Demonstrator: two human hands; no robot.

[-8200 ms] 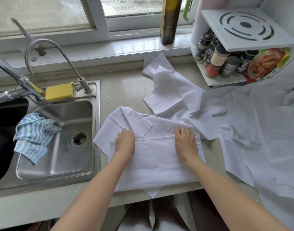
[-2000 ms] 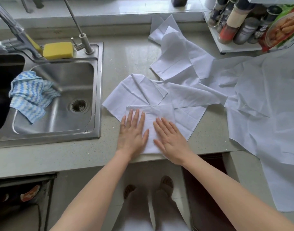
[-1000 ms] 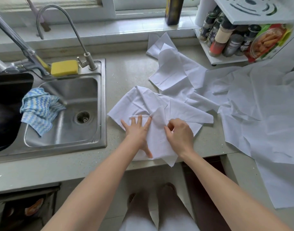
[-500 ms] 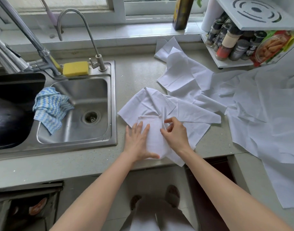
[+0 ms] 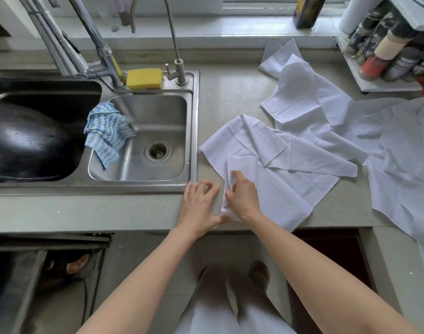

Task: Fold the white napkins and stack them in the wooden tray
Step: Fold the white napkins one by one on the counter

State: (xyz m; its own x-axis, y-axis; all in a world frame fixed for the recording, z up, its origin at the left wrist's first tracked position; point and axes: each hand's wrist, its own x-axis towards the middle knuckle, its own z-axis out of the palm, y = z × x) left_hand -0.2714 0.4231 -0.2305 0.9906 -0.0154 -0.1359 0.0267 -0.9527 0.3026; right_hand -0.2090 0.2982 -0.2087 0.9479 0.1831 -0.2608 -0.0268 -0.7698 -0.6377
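A small folded white napkin (image 5: pixel 240 165) lies near the counter's front edge, on top of a larger unfolded white napkin (image 5: pixel 290 189). My right hand (image 5: pixel 242 196) pinches the folded napkin's left edge and holds part of it raised. My left hand (image 5: pixel 200 203) lies flat with spread fingers, its thumb against the napkin's lower left corner. More loose white napkins (image 5: pixel 302 97) spread over the counter toward the back and right. No wooden tray is in view.
A steel sink (image 5: pixel 191 131) with a blue-and-white cloth (image 5: pixel 107 136) is left of the napkins, a yellow sponge (image 5: pixel 143 78) and taps behind it. A black pan (image 5: pixel 20 141) fills the left basin. A spice rack (image 5: pixel 384 59) stands back right, a dark bottle (image 5: pixel 307 10) on the sill.
My right hand has folded the napkin's right part over to the left, making it narrower. My left hand has slid left off the napkin top. The view has shifted right.
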